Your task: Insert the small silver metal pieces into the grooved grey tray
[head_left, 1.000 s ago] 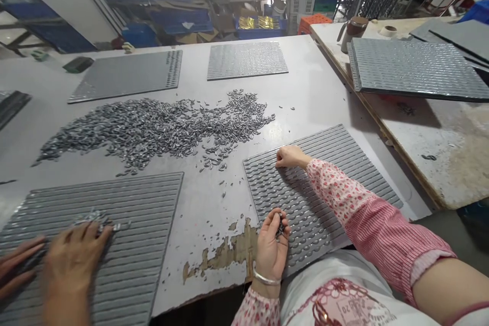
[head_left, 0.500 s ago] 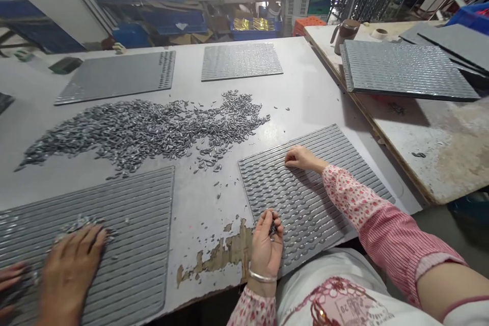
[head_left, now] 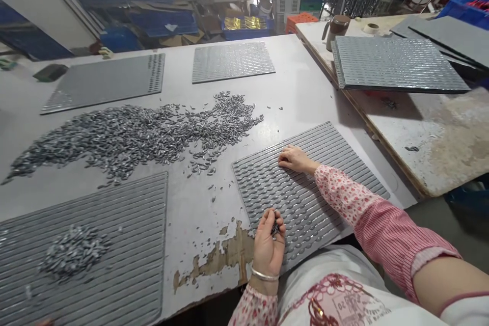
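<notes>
My left hand point(head_left: 269, 244), with a silver bangle at the wrist, is curled palm-up around several small grey spindle-shaped pieces point(head_left: 274, 227). It rests at the near left edge of a grey grooved board point(head_left: 324, 204). Pieces sit in rows along the board's left part; on its right side the grooves show bare. Farther up the same board, my right hand point(head_left: 294, 158) presses down at the end of the filled rows with thumb and fingers drawn together. Whatever is between those fingertips is hidden.
A long heap of loose pieces point(head_left: 141, 135) spreads across the white table. Another grooved board point(head_left: 133, 224) at left carries a small pile point(head_left: 76, 252). Two boards lie at the back. Stacked boards point(head_left: 397, 63) and a brown-lidded cup point(head_left: 338, 30) stand on the right table.
A co-worker's hands have left the pile on the left board, apart from a fingertip at the bottom edge. My view has shifted slightly; my own hands keep nearly the same places on the board.
</notes>
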Demonstrator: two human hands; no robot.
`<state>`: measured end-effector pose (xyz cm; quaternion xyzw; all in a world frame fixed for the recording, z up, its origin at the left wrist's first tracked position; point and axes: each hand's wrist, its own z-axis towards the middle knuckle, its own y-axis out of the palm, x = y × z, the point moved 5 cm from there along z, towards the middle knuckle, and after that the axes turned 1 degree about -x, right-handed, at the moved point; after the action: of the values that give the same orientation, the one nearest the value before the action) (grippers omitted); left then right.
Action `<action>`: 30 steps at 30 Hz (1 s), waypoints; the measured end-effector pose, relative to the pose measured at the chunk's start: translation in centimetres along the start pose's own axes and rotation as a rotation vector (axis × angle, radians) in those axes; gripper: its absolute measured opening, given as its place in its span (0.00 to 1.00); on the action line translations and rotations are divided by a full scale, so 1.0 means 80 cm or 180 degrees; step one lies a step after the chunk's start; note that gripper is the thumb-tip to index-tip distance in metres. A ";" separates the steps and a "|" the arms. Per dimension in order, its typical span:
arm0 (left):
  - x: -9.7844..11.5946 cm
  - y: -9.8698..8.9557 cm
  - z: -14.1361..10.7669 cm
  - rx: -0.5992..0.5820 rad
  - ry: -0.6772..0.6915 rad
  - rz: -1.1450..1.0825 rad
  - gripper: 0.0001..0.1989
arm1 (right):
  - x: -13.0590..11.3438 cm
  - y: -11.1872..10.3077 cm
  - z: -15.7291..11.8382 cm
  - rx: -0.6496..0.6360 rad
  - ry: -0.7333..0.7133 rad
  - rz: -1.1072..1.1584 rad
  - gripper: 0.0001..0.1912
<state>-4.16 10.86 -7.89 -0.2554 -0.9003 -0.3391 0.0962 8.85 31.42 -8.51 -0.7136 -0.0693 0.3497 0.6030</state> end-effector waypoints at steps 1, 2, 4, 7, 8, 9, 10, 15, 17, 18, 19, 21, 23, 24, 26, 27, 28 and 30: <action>-0.001 0.000 0.000 0.0008 -0.0006 0.0005 0.03 | 0.000 0.001 0.000 0.0016 0.0011 -0.0003 0.09; -0.001 0.001 0.001 0.0009 -0.0007 0.0006 0.03 | -0.001 0.001 -0.001 0.0033 0.0027 -0.0001 0.09; -0.003 0.002 0.003 -0.0004 -0.0011 0.0005 0.03 | -0.002 0.002 -0.002 0.0077 0.0072 0.0012 0.09; -0.007 0.005 0.005 -0.0036 -0.0018 0.0017 0.02 | -0.006 0.002 -0.004 0.0148 0.0125 0.0028 0.09; -0.009 0.006 0.005 -0.0039 -0.0021 0.0026 0.02 | -0.007 0.002 -0.004 0.0186 0.0132 0.0035 0.09; -0.010 0.007 0.005 -0.0044 -0.0021 0.0035 0.02 | -0.007 0.001 -0.005 0.0238 0.0133 0.0051 0.09; -0.010 0.007 0.004 -0.0051 -0.0019 0.0040 0.02 | -0.006 0.001 -0.005 0.0301 0.0131 0.0086 0.09; -0.007 0.001 0.001 -0.0050 0.0012 0.0006 0.03 | 0.004 0.003 -0.009 0.0350 -0.0065 0.0472 0.08; -0.006 -0.003 0.001 -0.0019 0.0027 -0.0005 0.03 | 0.005 0.005 -0.011 0.0333 -0.0158 0.0455 0.08; -0.005 -0.004 0.001 -0.0007 0.0029 -0.0008 0.04 | 0.005 0.006 -0.012 0.0346 -0.0173 0.0409 0.08; -0.006 -0.005 0.002 -0.0005 0.0027 -0.0013 0.04 | 0.004 0.006 -0.013 0.0361 -0.0169 0.0363 0.08; -0.007 -0.006 0.003 -0.0001 0.0028 -0.0016 0.04 | 0.001 0.007 -0.015 0.0370 -0.0140 0.0309 0.08; -0.010 -0.004 0.003 -0.0027 0.0017 -0.0007 0.04 | -0.002 0.008 -0.015 0.0367 -0.0135 0.0298 0.09; -0.011 -0.003 0.003 -0.0046 0.0012 -0.0001 0.04 | -0.003 0.007 -0.015 0.0371 -0.0146 0.0298 0.09; -0.012 -0.001 0.003 -0.0073 -0.0002 0.0015 0.04 | -0.002 0.006 -0.016 0.0414 -0.0175 0.0325 0.10; -0.012 0.000 0.002 -0.0080 -0.0008 0.0020 0.04 | -0.001 0.005 -0.017 0.0442 -0.0195 0.0369 0.10; -0.011 0.000 0.001 -0.0075 -0.0007 0.0019 0.04 | 0.001 0.004 -0.018 0.0465 -0.0218 0.0431 0.10; -0.010 -0.001 0.000 -0.0044 0.0000 0.0012 0.04 | 0.004 0.004 -0.022 0.0454 -0.0294 0.0545 0.09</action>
<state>-3.54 10.52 -8.17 -0.2578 -0.8974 -0.3452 0.0950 10.03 30.08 -8.87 -0.6553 -0.0108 0.4365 0.6163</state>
